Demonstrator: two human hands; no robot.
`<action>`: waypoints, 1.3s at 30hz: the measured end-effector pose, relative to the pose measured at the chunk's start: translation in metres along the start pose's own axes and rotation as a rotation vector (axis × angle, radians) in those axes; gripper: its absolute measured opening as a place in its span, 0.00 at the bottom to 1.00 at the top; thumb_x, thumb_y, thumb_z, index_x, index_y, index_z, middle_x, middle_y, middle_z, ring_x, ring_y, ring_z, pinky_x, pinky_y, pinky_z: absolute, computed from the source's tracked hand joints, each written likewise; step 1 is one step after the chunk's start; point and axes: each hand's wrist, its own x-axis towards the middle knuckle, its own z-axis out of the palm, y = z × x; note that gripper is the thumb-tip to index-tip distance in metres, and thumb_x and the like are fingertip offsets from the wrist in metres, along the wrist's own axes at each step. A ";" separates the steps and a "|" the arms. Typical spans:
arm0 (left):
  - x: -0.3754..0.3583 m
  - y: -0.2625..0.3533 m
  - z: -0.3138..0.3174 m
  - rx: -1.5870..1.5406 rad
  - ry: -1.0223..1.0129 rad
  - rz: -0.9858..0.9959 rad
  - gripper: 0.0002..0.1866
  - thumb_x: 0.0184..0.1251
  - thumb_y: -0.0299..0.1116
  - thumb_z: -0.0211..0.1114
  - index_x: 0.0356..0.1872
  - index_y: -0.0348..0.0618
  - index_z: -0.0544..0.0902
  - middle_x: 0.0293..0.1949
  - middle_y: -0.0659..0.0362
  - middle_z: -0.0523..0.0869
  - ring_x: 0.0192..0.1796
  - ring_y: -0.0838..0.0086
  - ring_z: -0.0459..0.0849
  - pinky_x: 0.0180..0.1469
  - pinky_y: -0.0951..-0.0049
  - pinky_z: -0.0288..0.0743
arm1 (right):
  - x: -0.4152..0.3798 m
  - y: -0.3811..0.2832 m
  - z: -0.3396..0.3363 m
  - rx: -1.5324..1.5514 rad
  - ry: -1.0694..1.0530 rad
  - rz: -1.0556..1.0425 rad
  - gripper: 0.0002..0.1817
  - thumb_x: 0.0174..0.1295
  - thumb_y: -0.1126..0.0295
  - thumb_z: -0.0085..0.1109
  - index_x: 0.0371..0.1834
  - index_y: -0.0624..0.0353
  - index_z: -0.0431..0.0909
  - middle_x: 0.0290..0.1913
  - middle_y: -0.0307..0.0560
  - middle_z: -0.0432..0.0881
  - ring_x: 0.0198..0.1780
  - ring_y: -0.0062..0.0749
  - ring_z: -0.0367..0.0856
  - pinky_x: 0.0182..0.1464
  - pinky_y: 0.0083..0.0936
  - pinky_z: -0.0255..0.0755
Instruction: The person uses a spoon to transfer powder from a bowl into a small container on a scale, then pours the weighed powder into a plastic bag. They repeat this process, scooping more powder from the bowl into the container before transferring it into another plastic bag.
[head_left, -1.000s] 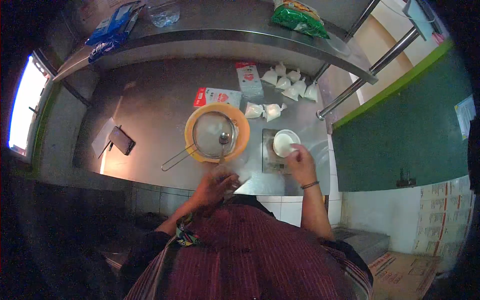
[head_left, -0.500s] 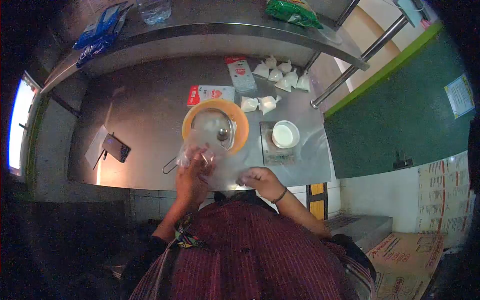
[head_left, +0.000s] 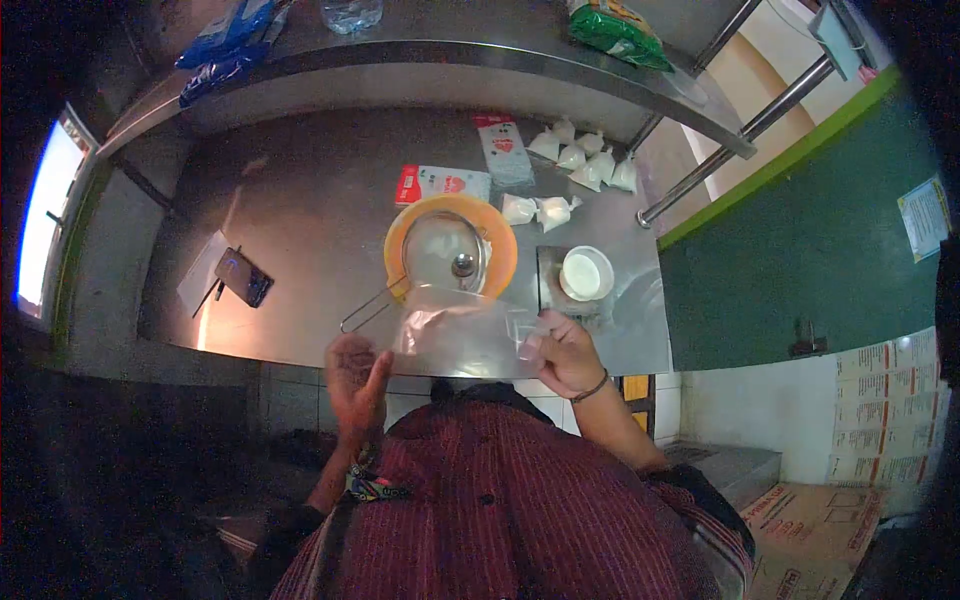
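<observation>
A clear plastic bag (head_left: 455, 335) is stretched out flat in front of me at the counter's front edge. My right hand (head_left: 570, 360) pinches its right end between thumb and fingers. At the bag's left edge is my left hand (head_left: 357, 385), thumb apart from loosely bent fingers, with nothing visible in its grasp. Just beyond the bag stands an orange bowl (head_left: 508, 245) with a wire-handled strainer (head_left: 440, 245) resting in it and a metal spoon (head_left: 463, 264) inside. To the right, a white cup (head_left: 586, 273) with white contents sits on a scale (head_left: 550, 285).
Several tied bags of white powder (head_left: 590, 165) lie at the back right, near two red-and-white plastic-bag packs (head_left: 445, 183) (head_left: 503, 150). A phone (head_left: 243, 277) leans on a stand at left. Overhead runs a metal shelf (head_left: 430, 62); a green panel (head_left: 790, 230) borders the right.
The plastic bag has gone from bunched in my left hand to spread flat. My right hand has moved right and taken its end; the left has drawn back to the left.
</observation>
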 end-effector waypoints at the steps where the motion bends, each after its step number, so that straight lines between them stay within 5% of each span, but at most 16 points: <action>1: -0.002 0.001 0.001 0.174 0.165 0.223 0.07 0.69 0.23 0.67 0.43 0.39 0.77 0.35 0.63 0.78 0.34 0.74 0.79 0.45 0.73 0.78 | 0.001 -0.004 0.005 -0.001 -0.004 0.001 0.05 0.66 0.75 0.66 0.40 0.59 0.78 0.40 0.41 0.84 0.39 0.25 0.84 0.39 0.22 0.78; 5: -0.003 0.004 -0.019 0.239 -0.181 0.321 0.14 0.65 0.26 0.72 0.48 0.39 0.79 0.38 0.62 0.80 0.36 0.74 0.81 0.45 0.72 0.79 | -0.004 -0.011 0.034 -0.590 0.069 -0.054 0.12 0.60 0.78 0.71 0.39 0.58 0.75 0.32 0.39 0.84 0.34 0.19 0.82 0.36 0.20 0.77; 7: -0.006 0.022 -0.009 0.335 -0.650 -0.053 0.17 0.62 0.30 0.76 0.48 0.38 0.80 0.41 0.60 0.84 0.41 0.76 0.83 0.44 0.72 0.79 | -0.005 -0.006 0.054 -0.879 0.060 -0.038 0.17 0.57 0.74 0.76 0.41 0.58 0.74 0.27 0.35 0.82 0.30 0.14 0.80 0.34 0.18 0.74; 10: -0.014 0.027 0.023 0.057 -0.750 -0.197 0.15 0.63 0.35 0.76 0.44 0.39 0.83 0.40 0.59 0.87 0.42 0.79 0.84 0.42 0.72 0.79 | -0.008 0.006 0.080 -1.120 0.076 -0.039 0.21 0.53 0.69 0.79 0.43 0.59 0.75 0.25 0.35 0.80 0.28 0.17 0.77 0.33 0.20 0.73; 13: -0.008 0.062 0.040 0.490 -0.761 -0.242 0.13 0.65 0.38 0.74 0.41 0.39 0.84 0.35 0.60 0.88 0.38 0.80 0.84 0.41 0.73 0.79 | -0.006 0.014 0.079 -1.241 0.055 -0.138 0.24 0.51 0.65 0.79 0.47 0.57 0.76 0.25 0.37 0.79 0.27 0.23 0.79 0.33 0.24 0.74; 17: -0.004 0.016 0.034 0.332 -0.639 -0.138 0.14 0.66 0.39 0.73 0.41 0.38 0.83 0.32 0.59 0.87 0.34 0.80 0.83 0.39 0.73 0.79 | -0.006 0.000 0.077 -1.286 -0.085 -0.050 0.22 0.54 0.67 0.76 0.50 0.57 0.77 0.24 0.39 0.79 0.27 0.26 0.80 0.33 0.27 0.75; 20: 0.001 0.026 0.041 0.442 -0.513 -0.122 0.11 0.61 0.34 0.75 0.38 0.39 0.85 0.36 0.54 0.87 0.40 0.67 0.87 0.45 0.66 0.80 | -0.007 0.000 0.068 -1.190 -0.025 -0.112 0.22 0.54 0.73 0.75 0.52 0.56 0.77 0.26 0.33 0.75 0.29 0.17 0.74 0.33 0.21 0.73; 22: 0.004 0.020 0.043 0.580 -0.580 0.257 0.10 0.67 0.34 0.68 0.39 0.37 0.82 0.37 0.48 0.85 0.39 0.59 0.86 0.42 0.62 0.80 | -0.006 -0.001 0.064 -1.192 0.028 -0.186 0.21 0.55 0.72 0.73 0.51 0.56 0.77 0.26 0.37 0.77 0.29 0.22 0.77 0.34 0.24 0.74; 24: 0.004 0.025 0.044 0.626 -0.592 0.300 0.09 0.67 0.32 0.65 0.40 0.37 0.82 0.39 0.47 0.85 0.42 0.56 0.85 0.44 0.59 0.79 | -0.006 -0.001 0.065 -1.194 0.078 -0.264 0.20 0.55 0.71 0.71 0.51 0.57 0.78 0.27 0.41 0.79 0.28 0.27 0.80 0.35 0.27 0.76; 26: 0.006 0.032 0.050 0.673 -0.598 0.342 0.08 0.66 0.30 0.63 0.40 0.37 0.82 0.41 0.46 0.84 0.44 0.52 0.85 0.45 0.57 0.79 | -0.008 0.001 0.072 -1.260 0.016 -0.276 0.18 0.58 0.76 0.69 0.51 0.60 0.76 0.30 0.33 0.76 0.31 0.15 0.74 0.36 0.18 0.74; 28: 0.013 0.038 0.058 0.847 -0.627 0.408 0.08 0.67 0.30 0.61 0.42 0.37 0.82 0.41 0.46 0.84 0.43 0.50 0.85 0.44 0.56 0.78 | -0.007 0.003 0.084 -1.277 -0.010 -0.323 0.16 0.59 0.77 0.67 0.50 0.61 0.76 0.31 0.34 0.76 0.32 0.15 0.75 0.36 0.19 0.75; 29: 0.011 0.037 0.059 0.850 -0.615 0.407 0.08 0.67 0.30 0.61 0.42 0.37 0.82 0.41 0.46 0.84 0.43 0.50 0.85 0.44 0.56 0.78 | -0.005 0.004 0.088 -1.289 -0.026 -0.368 0.15 0.60 0.77 0.64 0.49 0.61 0.76 0.32 0.35 0.77 0.32 0.15 0.75 0.37 0.19 0.75; 31: 0.007 0.028 0.061 0.250 -0.409 0.064 0.08 0.67 0.30 0.61 0.40 0.36 0.80 0.38 0.45 0.82 0.41 0.47 0.83 0.44 0.54 0.77 | -0.002 0.012 0.086 -1.235 0.038 -0.342 0.16 0.57 0.75 0.65 0.49 0.61 0.77 0.34 0.42 0.80 0.33 0.23 0.79 0.38 0.24 0.76; 33: 0.001 0.016 0.064 0.264 -0.382 0.151 0.08 0.67 0.31 0.61 0.41 0.37 0.79 0.37 0.45 0.82 0.40 0.48 0.84 0.43 0.55 0.77 | -0.001 0.015 0.088 -1.181 0.100 -0.311 0.17 0.55 0.73 0.66 0.49 0.60 0.78 0.35 0.49 0.82 0.34 0.31 0.82 0.40 0.29 0.77; 36: 0.009 0.005 0.059 0.437 -0.392 0.325 0.10 0.67 0.30 0.63 0.46 0.37 0.78 0.37 0.45 0.82 0.39 0.50 0.84 0.42 0.56 0.77 | 0.005 0.014 0.091 -1.054 0.111 -0.361 0.10 0.58 0.79 0.62 0.43 0.62 0.76 0.34 0.39 0.78 0.31 0.17 0.76 0.35 0.20 0.75; 39: 0.013 0.006 0.054 0.587 -0.432 0.305 0.15 0.67 0.29 0.64 0.52 0.38 0.76 0.40 0.43 0.82 0.40 0.49 0.85 0.42 0.55 0.78 | 0.009 0.009 0.086 -1.202 0.034 -0.747 0.10 0.54 0.83 0.62 0.36 0.60 0.74 0.37 0.44 0.75 0.28 0.19 0.70 0.32 0.20 0.68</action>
